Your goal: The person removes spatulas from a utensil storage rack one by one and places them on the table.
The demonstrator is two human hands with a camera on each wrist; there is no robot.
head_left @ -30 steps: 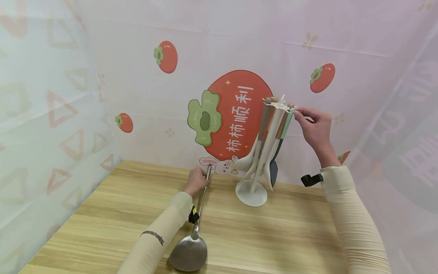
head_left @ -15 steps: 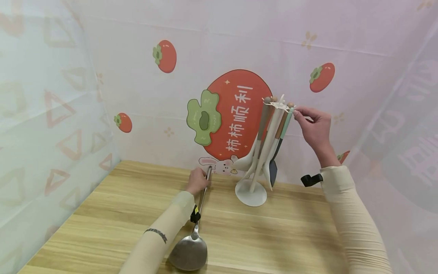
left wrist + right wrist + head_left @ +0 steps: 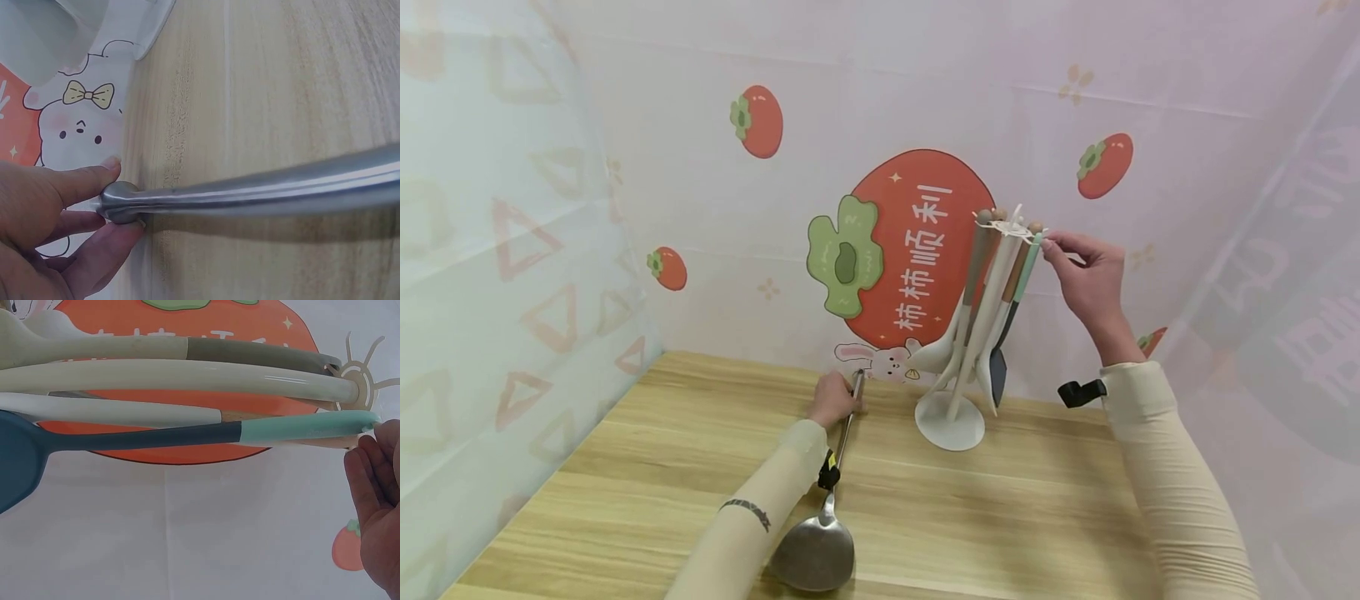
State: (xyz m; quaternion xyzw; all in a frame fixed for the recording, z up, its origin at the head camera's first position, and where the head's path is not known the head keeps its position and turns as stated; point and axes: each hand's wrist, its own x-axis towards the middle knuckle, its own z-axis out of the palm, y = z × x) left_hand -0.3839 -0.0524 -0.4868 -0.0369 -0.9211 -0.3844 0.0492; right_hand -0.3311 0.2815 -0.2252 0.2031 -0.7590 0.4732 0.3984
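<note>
The left hand (image 3: 835, 400) pinches the far end of a stainless-steel wok spatula (image 3: 814, 552), thumb on one side of the rounded tip and fingertips on the other, the gap between them only as wide as the tip itself. From that hand the handle runs back toward the person, past the left wrist, to the broad blade at the near side of the wood-grain table (image 3: 1015, 517). Whether the handle touches the tabletop along its length is hard to tell.

The right hand (image 3: 1093, 275), raised well above the table, has thumb and forefinger nearly together on the upper end of a dark-bladed spatula with a mint-green handle (image 3: 156, 435). That spatula hangs blade-down from a white utensil stand (image 3: 951, 435), just to the left of the hand. Other pale utensils hang beside it, among them a white ladle (image 3: 934, 357) with a grey-brown handle. The stand's round base rests near the back edge of the table, before a persimmon-printed backdrop (image 3: 700, 183).
</note>
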